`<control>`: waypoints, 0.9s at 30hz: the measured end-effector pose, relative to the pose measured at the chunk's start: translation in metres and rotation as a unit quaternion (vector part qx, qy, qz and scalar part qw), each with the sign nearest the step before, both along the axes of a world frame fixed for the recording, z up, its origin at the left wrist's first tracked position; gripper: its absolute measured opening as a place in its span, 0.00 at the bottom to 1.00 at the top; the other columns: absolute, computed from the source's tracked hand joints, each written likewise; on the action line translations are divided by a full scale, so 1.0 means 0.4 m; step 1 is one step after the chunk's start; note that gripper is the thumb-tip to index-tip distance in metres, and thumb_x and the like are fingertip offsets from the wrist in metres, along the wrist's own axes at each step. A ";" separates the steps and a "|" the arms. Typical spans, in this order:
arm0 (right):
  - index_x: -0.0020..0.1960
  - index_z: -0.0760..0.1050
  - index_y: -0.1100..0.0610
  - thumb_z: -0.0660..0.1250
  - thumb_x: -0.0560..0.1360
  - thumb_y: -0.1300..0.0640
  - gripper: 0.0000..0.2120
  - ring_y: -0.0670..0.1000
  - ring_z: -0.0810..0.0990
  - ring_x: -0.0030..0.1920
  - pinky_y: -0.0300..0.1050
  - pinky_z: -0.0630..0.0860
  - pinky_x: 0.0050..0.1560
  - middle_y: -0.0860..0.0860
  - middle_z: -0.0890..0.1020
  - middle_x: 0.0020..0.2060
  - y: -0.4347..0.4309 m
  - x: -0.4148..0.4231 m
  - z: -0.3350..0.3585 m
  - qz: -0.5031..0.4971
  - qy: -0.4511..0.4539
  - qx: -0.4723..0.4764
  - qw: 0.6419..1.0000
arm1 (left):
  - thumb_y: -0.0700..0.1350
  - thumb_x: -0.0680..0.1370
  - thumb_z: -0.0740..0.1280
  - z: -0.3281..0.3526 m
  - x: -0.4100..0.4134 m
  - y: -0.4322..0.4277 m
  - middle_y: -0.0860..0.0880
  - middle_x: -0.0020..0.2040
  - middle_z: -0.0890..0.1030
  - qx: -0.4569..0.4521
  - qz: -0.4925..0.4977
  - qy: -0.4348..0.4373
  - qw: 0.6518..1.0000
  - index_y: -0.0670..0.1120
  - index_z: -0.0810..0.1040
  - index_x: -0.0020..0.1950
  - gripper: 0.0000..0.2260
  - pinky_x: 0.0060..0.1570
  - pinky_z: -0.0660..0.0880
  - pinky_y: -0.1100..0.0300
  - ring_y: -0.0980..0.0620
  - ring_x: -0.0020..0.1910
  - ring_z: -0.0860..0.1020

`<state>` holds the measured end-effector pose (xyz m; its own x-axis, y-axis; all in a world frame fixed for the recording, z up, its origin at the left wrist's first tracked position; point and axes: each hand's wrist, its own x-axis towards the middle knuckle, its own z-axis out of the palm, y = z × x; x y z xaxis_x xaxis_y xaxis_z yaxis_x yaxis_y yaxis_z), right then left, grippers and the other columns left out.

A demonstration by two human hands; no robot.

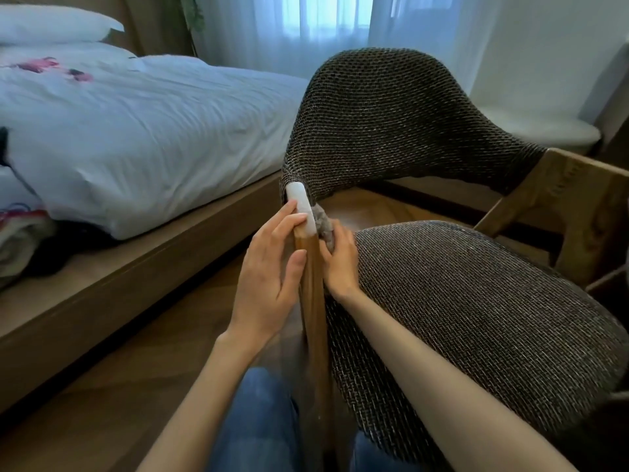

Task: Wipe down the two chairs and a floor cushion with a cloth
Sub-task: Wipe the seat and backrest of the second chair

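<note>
My right hand clamps a bunched grey cloth against the inner side of the chair's wooden arm, fingers curled round the fuzzy wad. My left hand lies flat on the outer side, its straight fingers spread and touching both the smooth, honey-coloured wood and a white, rounded cap that sits over the arm just below the backrest. Seat and curved backrest wear the same coarse, dark brown weave flecked with pale thread, and a second wooden arm angles down on the far side. The chair stands on a brown wood floor close beside a low bed – a crumpled white duvet with a pink print, a plump pillow and a plain brown frame. Sheer curtains glow pale blue behind, and a white padded seat rests by the wall at right – my blue jeans fill the foreground
</note>
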<state>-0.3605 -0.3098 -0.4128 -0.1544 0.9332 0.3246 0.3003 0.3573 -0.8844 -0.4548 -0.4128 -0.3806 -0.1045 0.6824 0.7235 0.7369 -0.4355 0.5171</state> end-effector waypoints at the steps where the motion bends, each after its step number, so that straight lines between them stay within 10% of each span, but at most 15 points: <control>1: 0.58 0.74 0.57 0.62 0.78 0.62 0.09 0.50 0.74 0.49 0.42 0.71 0.53 0.57 0.75 0.54 -0.003 -0.002 -0.001 0.004 0.011 -0.023 1.000 | 0.51 0.82 0.54 -0.002 0.000 0.001 0.50 0.74 0.66 0.000 -0.001 -0.001 1.000 0.45 0.68 0.71 0.19 0.71 0.61 0.58 0.54 0.72 0.64; 4: 0.54 0.73 0.57 0.59 0.79 0.65 0.08 0.55 0.77 0.47 0.56 0.75 0.53 0.57 0.79 0.47 -0.026 0.001 0.043 0.043 0.132 -0.086 0.987 | 0.51 0.82 0.53 -0.009 0.002 0.002 0.50 0.74 0.65 0.002 -0.003 -0.009 1.000 0.46 0.67 0.71 0.19 0.71 0.60 0.60 0.54 0.73 0.63; 7: 0.51 0.75 0.52 0.57 0.79 0.68 0.14 0.48 0.78 0.44 0.42 0.77 0.48 0.52 0.80 0.43 -0.051 0.035 0.126 0.100 0.216 -0.058 0.970 | 0.50 0.82 0.53 -0.018 0.005 0.008 0.50 0.74 0.65 0.010 -0.014 -0.021 1.000 0.46 0.66 0.71 0.19 0.71 0.60 0.58 0.54 0.73 0.63; 12: 0.47 0.77 0.54 0.61 0.76 0.66 0.10 0.49 0.76 0.39 0.47 0.75 0.43 0.52 0.79 0.38 -0.092 0.073 0.195 0.109 0.177 -0.004 0.978 | 0.50 0.83 0.52 -0.034 0.013 0.023 0.50 0.75 0.64 0.028 -0.020 -0.045 0.998 0.45 0.65 0.72 0.19 0.71 0.59 0.59 0.54 0.73 0.63; 21: 0.48 0.76 0.61 0.60 0.79 0.64 0.06 0.53 0.78 0.42 0.57 0.76 0.52 0.58 0.81 0.42 -0.191 0.101 0.024 0.050 0.109 -0.187 0.975 | 0.53 0.83 0.49 -0.045 0.024 0.030 0.48 0.75 0.64 0.038 -0.027 -0.072 0.996 0.44 0.65 0.72 0.21 0.72 0.59 0.59 0.53 0.74 0.62; 27: 0.48 0.76 0.57 0.63 0.77 0.64 0.05 0.51 0.77 0.40 0.51 0.76 0.45 0.55 0.79 0.39 -0.179 0.068 0.140 0.035 0.226 -0.044 0.972 | 0.55 0.83 0.50 -0.046 0.027 0.026 0.50 0.75 0.63 0.021 -0.044 -0.104 0.993 0.43 0.65 0.72 0.23 0.71 0.61 0.50 0.53 0.74 0.62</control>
<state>-0.3334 -0.3815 -0.3570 -0.0785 0.9530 0.2925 -0.1489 0.2789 -0.9487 -0.4439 -0.4023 -0.3991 -0.1951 0.6653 0.7207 0.5739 -0.5184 0.6339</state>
